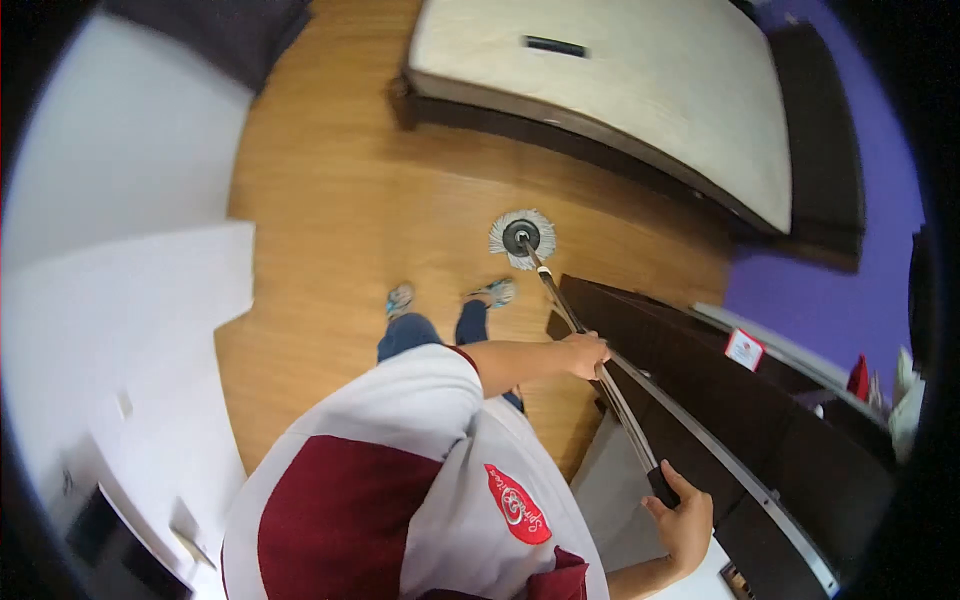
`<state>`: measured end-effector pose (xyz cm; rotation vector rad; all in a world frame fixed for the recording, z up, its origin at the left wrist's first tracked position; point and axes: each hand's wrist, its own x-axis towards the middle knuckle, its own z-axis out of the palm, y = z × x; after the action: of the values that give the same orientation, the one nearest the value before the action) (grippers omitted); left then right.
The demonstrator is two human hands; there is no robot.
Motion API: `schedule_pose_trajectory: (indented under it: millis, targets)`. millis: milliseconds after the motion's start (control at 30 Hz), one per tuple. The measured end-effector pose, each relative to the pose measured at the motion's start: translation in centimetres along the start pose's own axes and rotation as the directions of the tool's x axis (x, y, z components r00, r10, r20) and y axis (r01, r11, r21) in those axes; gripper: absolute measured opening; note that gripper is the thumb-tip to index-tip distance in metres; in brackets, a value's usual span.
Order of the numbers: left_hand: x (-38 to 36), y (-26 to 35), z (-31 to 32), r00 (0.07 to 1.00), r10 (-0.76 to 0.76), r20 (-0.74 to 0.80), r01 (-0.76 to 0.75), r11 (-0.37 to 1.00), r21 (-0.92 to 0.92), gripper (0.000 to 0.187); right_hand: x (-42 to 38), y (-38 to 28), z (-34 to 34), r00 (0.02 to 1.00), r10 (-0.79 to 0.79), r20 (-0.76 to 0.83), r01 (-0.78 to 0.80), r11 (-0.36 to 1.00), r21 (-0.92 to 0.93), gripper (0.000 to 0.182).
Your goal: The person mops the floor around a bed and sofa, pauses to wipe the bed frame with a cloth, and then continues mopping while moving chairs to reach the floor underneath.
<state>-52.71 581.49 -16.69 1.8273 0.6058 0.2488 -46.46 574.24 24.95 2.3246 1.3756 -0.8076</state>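
Mop (522,238), its shaggy pale fringe fanned round a dark disc, is seen towards one o'clock on the smooth, wood-toned floor (320,220). The slim, shiny pole (626,418) is gripped midway by the left hand (585,356); its black end is held by the right hand (688,525), near half past four. Strands are best kept flat, with light, even pressure applied.

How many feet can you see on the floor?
2: the left foot and the right foot, both on the wooden floor, nearer the body than the mop head.
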Motion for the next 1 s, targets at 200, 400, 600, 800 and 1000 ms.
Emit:
schedule_pose_trajectory:
  millis: [200,400,600,800,1000]
  targets:
    - [-25.9,-11.7,-8.5,0.834,-0.164,-0.527,0.151,0.986,-0.068,0.033,0.2,-14.5,7.4,0.801,-0.575,0.167,0.598,0.75,-0.283,0.048]
    - [-51.4,-24.7,-14.8,0.486,-0.434,-0.758,0.761,0.637,0.123,0.052,1.9,-31.1,25.9,0.515,-0.781,0.352,0.85,0.52,-0.091,0.051]
    - [-42.8,-22.2,-9.2,0.694,-0.574,-0.435,0.666,0.741,0.086,0.041,1.5,-21.1,23.7,0.709,-0.574,0.409,0.626,0.779,0.008,0.054]
    - [-20.3,-3.1,1.9,0.972,-0.112,-0.207,0.114,0.994,-0.004,0.032,-11.3,-10.0,8.2,0.985,-0.149,0.089,0.152,0.988,-0.035,0.044]
    - [-15.3,2.9,-0.5,0.996,-0.001,0.085,0.003,1.0,-0.015,0.042,-14.6,-14.3,7.8,0.984,-0.088,-0.156,0.064,0.986,-0.151,0.038]
